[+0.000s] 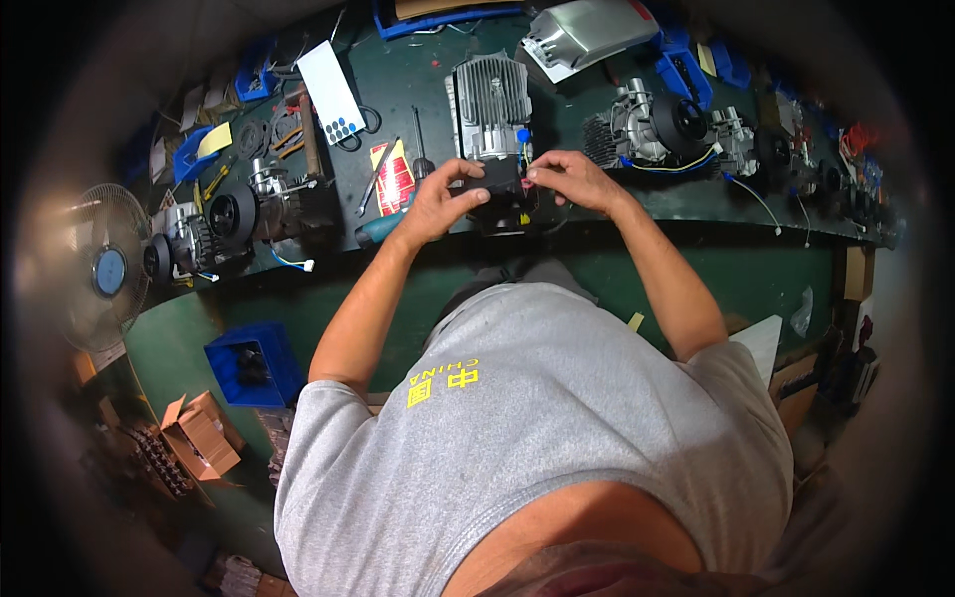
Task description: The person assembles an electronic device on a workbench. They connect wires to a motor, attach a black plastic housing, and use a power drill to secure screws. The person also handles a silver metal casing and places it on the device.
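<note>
In front of me stands a finned metal heater-like unit (494,95) with a black housing (500,184) at its near end. My left hand (445,202) grips the left side of this housing, thumb and forefinger set apart against it. At the right side my right hand (577,182) pinches what looks like a thin reddish wire; its end is too small to make out. A blue connector (523,136) with thin wires sits just above those fingertips. Beside my left hand lie a screwdriver (422,159) and a teal-handled tool (376,232) near the bench edge.
Similar motor units with round black fans stand left (234,214) and right (681,121). A silver cover (589,35), a white card (331,92) and blue bins (682,75) lie farther back. A standing fan (107,269) and a blue crate (252,365) are at left.
</note>
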Demonstrator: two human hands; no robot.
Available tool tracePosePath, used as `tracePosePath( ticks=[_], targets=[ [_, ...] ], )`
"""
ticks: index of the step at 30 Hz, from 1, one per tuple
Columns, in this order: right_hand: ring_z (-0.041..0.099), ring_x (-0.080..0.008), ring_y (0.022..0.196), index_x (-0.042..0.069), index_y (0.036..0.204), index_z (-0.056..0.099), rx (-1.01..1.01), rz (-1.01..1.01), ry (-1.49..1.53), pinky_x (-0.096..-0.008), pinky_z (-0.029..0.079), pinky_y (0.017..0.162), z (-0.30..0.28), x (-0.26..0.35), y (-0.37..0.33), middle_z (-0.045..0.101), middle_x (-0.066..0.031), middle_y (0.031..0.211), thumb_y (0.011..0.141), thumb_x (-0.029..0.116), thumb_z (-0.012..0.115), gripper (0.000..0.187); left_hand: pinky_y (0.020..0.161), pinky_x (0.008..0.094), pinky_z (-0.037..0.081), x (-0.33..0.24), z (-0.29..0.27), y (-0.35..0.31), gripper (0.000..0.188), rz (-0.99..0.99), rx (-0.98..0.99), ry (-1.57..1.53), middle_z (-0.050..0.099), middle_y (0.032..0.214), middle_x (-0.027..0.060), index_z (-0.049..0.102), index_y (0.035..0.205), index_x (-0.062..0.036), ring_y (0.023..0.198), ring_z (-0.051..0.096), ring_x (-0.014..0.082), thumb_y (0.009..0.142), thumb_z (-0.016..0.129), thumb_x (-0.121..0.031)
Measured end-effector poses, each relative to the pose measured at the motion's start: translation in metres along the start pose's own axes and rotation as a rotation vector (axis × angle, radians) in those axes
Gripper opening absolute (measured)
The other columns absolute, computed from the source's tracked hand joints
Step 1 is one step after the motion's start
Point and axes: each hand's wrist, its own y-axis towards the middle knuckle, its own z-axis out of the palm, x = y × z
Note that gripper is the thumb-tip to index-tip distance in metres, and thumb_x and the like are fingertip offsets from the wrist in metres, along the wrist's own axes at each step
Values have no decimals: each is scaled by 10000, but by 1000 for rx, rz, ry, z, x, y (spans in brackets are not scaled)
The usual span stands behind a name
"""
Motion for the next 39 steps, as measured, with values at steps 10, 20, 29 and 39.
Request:
tracePosePath(
  ticks=[10,20,29,39],
  targets=[
    [619,-63,774,16,1117,692,11,-61,152,-236,473,617,-14,-34,14,693,-7,872,952,255,691,290,893,298,540,-19,9,20,416,-126,80,157,630,1230,93,590,1275,25,1061,611,135,932,752,-143],
    [591,-76,845,7,1171,680,60,-152,-130,-249,483,759,-20,-30,14,651,1,904,876,182,752,350,745,261,531,-23,21,24,356,-124,58,120,680,1037,60,611,1225,11,891,623,91,930,749,-135],
    [573,-70,808,9,1165,693,59,-189,164,-243,457,737,-10,-13,0,647,17,872,847,254,797,415,822,289,537,-34,19,15,352,-177,44,-16,688,1063,56,625,1212,3,950,641,116,916,761,-132],
    [567,-49,781,-10,1128,675,133,-74,338,-201,445,656,-14,10,-9,648,9,881,919,236,716,325,888,286,519,-31,27,8,334,-189,7,-130,680,1067,23,636,1203,-25,978,633,111,914,763,-133]
  ],
)
